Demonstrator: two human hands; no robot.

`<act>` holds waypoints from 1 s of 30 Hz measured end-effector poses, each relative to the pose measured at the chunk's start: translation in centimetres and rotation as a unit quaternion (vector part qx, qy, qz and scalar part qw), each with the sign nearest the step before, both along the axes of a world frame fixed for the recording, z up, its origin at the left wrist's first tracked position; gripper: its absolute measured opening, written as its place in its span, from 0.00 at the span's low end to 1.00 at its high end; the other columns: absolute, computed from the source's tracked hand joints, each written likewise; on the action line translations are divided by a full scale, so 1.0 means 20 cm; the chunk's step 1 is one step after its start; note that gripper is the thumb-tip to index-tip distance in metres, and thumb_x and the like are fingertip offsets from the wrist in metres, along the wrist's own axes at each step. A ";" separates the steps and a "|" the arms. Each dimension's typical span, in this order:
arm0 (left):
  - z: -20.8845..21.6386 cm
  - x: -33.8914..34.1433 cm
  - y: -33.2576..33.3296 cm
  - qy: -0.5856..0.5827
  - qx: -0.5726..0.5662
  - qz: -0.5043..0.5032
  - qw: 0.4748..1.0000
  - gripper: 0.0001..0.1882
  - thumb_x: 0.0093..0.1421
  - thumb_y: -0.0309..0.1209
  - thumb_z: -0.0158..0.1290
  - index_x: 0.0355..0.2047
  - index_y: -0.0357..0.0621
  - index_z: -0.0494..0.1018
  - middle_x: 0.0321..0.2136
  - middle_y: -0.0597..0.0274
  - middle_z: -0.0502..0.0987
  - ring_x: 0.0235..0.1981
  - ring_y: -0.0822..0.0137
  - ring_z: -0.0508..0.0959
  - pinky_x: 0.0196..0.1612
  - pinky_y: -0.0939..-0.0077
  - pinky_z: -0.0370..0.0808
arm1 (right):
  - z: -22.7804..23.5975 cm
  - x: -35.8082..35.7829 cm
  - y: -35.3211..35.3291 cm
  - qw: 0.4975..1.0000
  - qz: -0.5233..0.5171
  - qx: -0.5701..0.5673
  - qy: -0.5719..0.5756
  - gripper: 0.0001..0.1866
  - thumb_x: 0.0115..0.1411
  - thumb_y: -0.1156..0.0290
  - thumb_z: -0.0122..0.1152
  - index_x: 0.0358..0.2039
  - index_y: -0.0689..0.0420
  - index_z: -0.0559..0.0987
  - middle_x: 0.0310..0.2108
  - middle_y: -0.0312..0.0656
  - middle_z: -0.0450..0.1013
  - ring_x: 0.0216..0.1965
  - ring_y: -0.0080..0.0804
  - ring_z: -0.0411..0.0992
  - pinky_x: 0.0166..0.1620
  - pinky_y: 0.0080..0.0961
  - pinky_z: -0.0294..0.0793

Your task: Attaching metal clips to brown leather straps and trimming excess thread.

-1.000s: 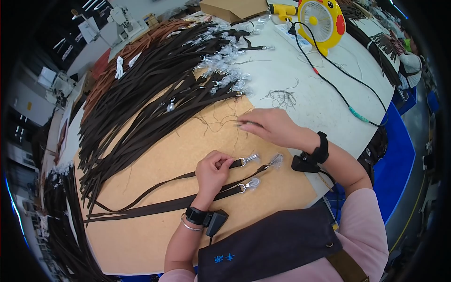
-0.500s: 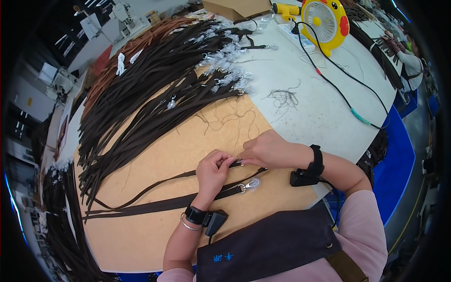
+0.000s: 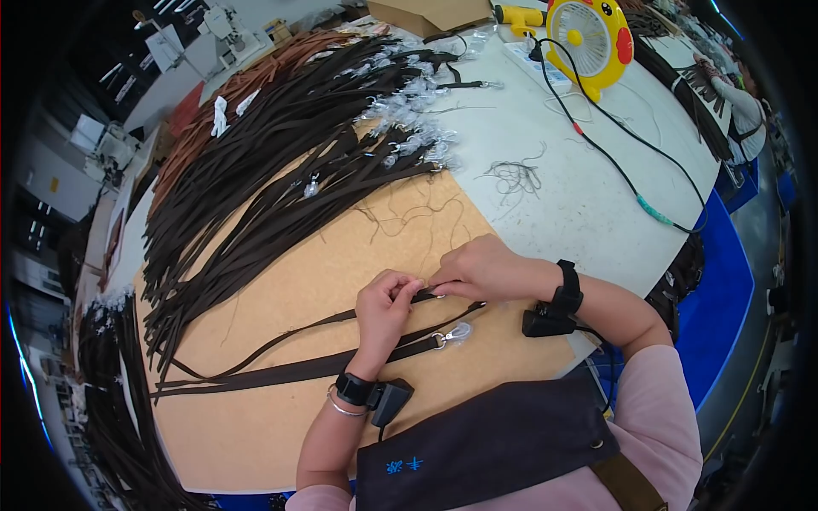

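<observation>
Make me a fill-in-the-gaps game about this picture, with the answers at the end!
1. Both hands, left hand and right hand, pinch the end of a thin dark ____.
2. The fan at the back of the table is ____ in colour.
3. The big pile of straps is mostly dark ____.
4. Each wrist wears a black ____.

Answers: strap; yellow; brown; band

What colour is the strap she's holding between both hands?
Dark brown; the strap shows best in the head view, pinched between the left hand and right hand.
</observation>
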State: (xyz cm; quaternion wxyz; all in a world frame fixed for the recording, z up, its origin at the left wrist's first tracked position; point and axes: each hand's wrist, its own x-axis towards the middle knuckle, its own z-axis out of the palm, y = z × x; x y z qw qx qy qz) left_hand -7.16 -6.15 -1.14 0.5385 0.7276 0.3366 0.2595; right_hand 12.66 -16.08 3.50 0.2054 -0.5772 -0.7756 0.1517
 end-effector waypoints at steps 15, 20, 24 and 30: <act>0.17 0.04 0.16 0.069 0.121 -0.064 0.988 0.15 0.62 0.25 0.56 0.49 0.35 0.73 0.35 0.60 0.77 0.27 0.71 0.77 0.30 0.78 0.74 | -0.11 0.13 0.06 0.967 -0.087 -0.046 0.234 0.16 0.60 0.54 0.63 0.39 0.53 0.84 0.26 0.43 0.78 0.27 0.40 0.76 0.31 0.34 0.72; 0.32 -0.09 0.24 0.275 0.403 -0.056 0.871 0.31 0.60 0.26 0.55 0.64 0.43 0.63 0.50 0.52 0.73 0.45 0.52 0.76 0.46 0.65 0.75 | -0.05 0.26 0.06 0.965 -0.210 0.015 0.157 0.17 0.63 0.54 0.60 0.39 0.55 0.84 0.21 0.44 0.75 0.23 0.38 0.73 0.29 0.34 0.70; 0.34 -0.39 0.28 0.258 0.430 0.000 0.865 0.28 0.60 0.25 0.56 0.62 0.44 0.66 0.50 0.51 0.73 0.50 0.50 0.74 0.50 0.62 0.73 | 0.12 0.12 0.13 0.948 -0.135 -0.106 0.267 0.16 0.69 0.58 0.54 0.43 0.56 0.81 0.25 0.38 0.75 0.25 0.29 0.74 0.31 0.26 0.72; 0.32 -0.92 0.38 0.299 0.382 0.097 0.869 0.19 0.56 0.26 0.60 0.50 0.41 0.75 0.48 0.53 0.75 0.48 0.51 0.75 0.50 0.62 0.72 | -0.05 0.07 0.25 0.789 -0.084 -0.309 0.524 0.19 0.72 0.57 0.47 0.49 0.61 0.74 0.45 0.40 0.74 0.40 0.27 0.75 0.46 0.25 0.80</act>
